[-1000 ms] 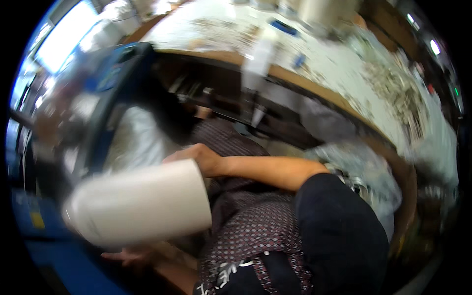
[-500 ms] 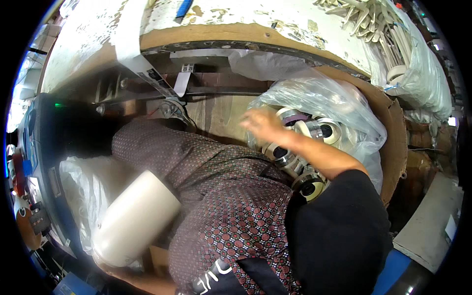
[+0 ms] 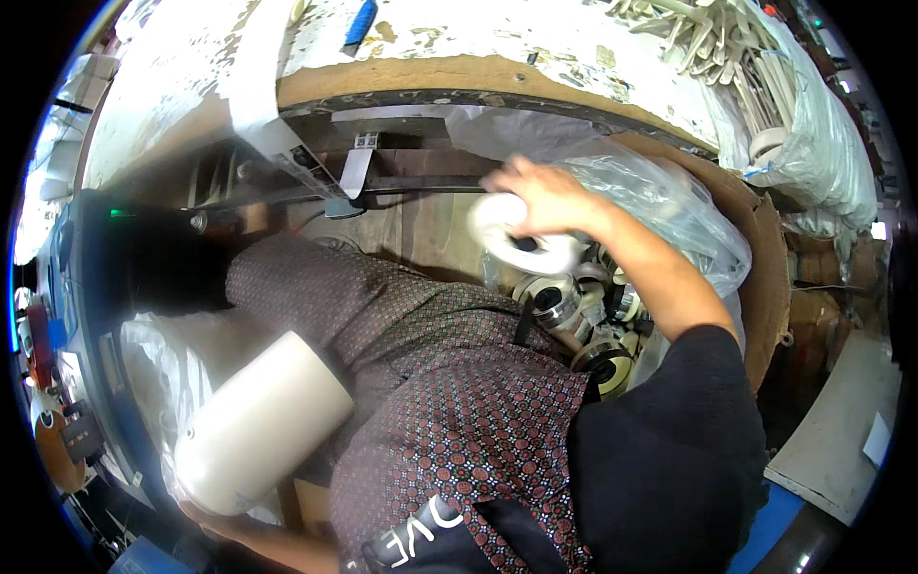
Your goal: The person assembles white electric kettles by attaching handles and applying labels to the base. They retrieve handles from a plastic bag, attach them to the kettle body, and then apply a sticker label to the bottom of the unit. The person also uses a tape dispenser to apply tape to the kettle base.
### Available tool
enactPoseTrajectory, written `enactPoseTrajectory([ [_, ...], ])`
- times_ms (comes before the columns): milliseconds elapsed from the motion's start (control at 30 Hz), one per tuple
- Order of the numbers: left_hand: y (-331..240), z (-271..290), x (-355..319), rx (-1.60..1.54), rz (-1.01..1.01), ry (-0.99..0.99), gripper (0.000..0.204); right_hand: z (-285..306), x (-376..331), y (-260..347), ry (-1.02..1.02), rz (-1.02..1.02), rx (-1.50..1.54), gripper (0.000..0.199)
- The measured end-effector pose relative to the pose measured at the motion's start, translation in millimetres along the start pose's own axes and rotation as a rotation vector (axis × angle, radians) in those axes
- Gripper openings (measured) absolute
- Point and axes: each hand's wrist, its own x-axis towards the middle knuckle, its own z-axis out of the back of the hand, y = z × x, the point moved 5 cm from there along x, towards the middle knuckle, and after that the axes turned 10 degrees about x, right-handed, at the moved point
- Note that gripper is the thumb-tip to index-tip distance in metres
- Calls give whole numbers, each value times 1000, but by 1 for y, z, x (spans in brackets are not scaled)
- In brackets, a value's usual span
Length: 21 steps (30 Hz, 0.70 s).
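A smooth cream-white cylindrical housing leans across my left thigh, tilted up to the right. My left hand grips its lower end, with most of the fingers hidden behind it. Raised above an open plastic bag, my right hand holds a white ring-shaped part, blurred by motion. Below it, several round parts with white rims, metal bands and dark centres lie in the clear plastic bag.
A cardboard box surrounds the bag. Ahead is a worn white bench with a blue-handled tool and a bag of pale handle-like parts. A blue crate holding white plastic stands at the left.
My right hand has come up from among the round parts and now has the white ring-shaped part in it. The left hand and the housing have barely moved.
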Motion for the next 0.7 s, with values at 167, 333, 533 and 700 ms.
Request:
enactPoseTrajectory([
  [167,37,17,-36,-670,366,-172,68,3,64,112,-271,580,1104,76],
  [333,64,56,-79,-752,408,-312,69,-121,114,145,-379,506,1099,69],
  [533,103,63,-111,-985,475,-378,71,-84,45,214,-288,1207,35,86],
  [700,56,-6,-137,-930,460,-320,70,-45,76,285,-308,880,552,88],
])
